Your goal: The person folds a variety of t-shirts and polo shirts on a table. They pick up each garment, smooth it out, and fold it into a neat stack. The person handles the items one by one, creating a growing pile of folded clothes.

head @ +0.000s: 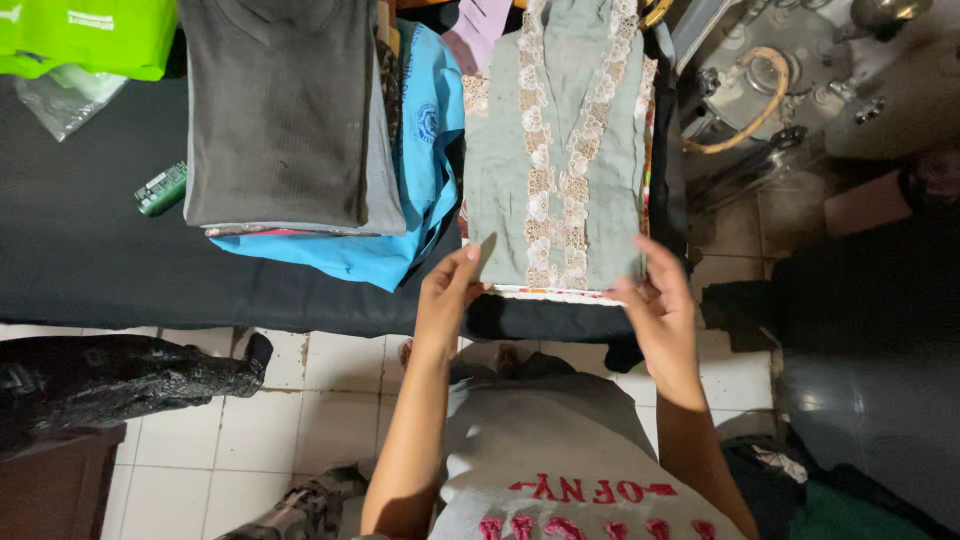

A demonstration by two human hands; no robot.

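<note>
The folded green top (555, 150) with lace lies at the near edge of the dark table (90, 250), its long side pointing away, and the left hand (447, 290) and right hand (655, 300) each pinch a near corner.

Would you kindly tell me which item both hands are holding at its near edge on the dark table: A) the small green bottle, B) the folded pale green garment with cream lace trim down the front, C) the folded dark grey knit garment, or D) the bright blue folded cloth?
B: the left hand and right hand grip the near corners of the folded pale green garment with cream lace trim; the other items lie untouched to the left.
</note>
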